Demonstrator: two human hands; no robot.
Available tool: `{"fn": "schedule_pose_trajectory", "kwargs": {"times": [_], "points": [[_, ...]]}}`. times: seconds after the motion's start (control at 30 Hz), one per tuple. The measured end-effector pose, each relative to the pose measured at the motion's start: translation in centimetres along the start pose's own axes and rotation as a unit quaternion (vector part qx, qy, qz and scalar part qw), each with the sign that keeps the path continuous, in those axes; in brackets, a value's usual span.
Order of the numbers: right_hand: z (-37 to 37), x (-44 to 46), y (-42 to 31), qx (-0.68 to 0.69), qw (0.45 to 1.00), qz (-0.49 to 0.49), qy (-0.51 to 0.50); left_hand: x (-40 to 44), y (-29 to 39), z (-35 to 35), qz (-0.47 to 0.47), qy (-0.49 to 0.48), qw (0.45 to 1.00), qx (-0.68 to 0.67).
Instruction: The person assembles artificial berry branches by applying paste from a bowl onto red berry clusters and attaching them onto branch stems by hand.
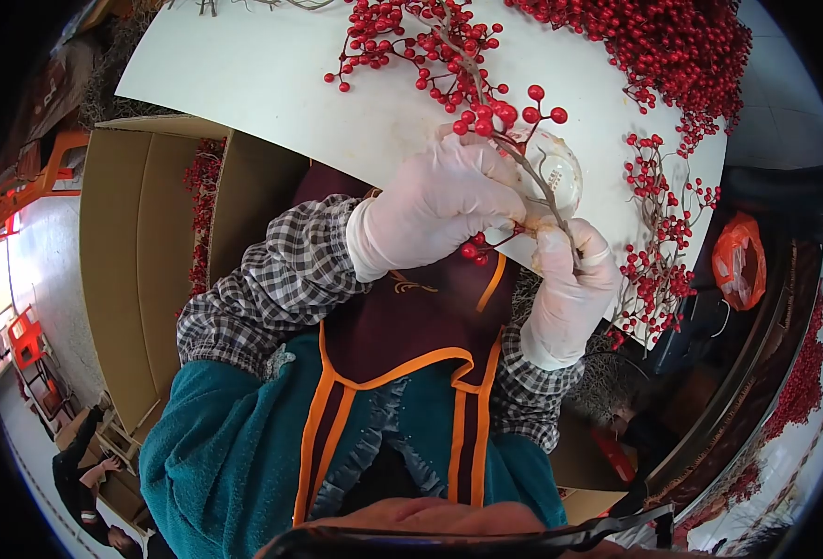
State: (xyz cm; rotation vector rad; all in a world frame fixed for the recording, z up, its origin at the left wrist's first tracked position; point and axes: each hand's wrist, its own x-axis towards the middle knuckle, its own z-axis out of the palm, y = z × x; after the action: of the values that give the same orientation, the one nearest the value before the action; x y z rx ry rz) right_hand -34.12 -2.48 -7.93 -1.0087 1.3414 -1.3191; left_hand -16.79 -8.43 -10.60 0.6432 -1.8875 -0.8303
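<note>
A brown artificial branch with red berries (465, 67) runs from the white tabletop down to my hands. My gloved right hand (574, 284) pinches its bare lower stem between thumb and fingers. My gloved left hand (444, 200) is closed, its fingertips at the stem beside a small berry sprig (475, 250), whose short stalk passes by those fingers. Exactly what the left fingertips grip is partly hidden. Just behind the stem sits a small white dish (560, 172) with brownish smears.
A large heap of red berry branches (663, 47) covers the far right of the white table (244, 70). Another berry branch (658, 242) lies along its right edge. A cardboard box (118, 252) stands at left, an orange plastic bag (739, 261) at right. Another person (85, 484) is at lower left.
</note>
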Motion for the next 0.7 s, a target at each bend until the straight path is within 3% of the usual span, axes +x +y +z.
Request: {"fn": "schedule_pose_trajectory", "kwargs": {"times": [0.13,0.33,0.7], "points": [[0.4,-0.3,1.1,-0.064,0.996,-0.055,0.039,-0.1,-0.4,0.1,-0.026,-0.002,0.998,-0.055],[0.6,0.0,0.8,-0.015,0.999,0.01,0.032,-0.1,-0.3,-0.2,-0.02,-0.008,0.999,-0.025],[1.6,-0.1,1.2,-0.024,0.998,-0.032,0.041,0.0,0.3,-0.2,-0.034,0.007,0.999,0.013]]}}
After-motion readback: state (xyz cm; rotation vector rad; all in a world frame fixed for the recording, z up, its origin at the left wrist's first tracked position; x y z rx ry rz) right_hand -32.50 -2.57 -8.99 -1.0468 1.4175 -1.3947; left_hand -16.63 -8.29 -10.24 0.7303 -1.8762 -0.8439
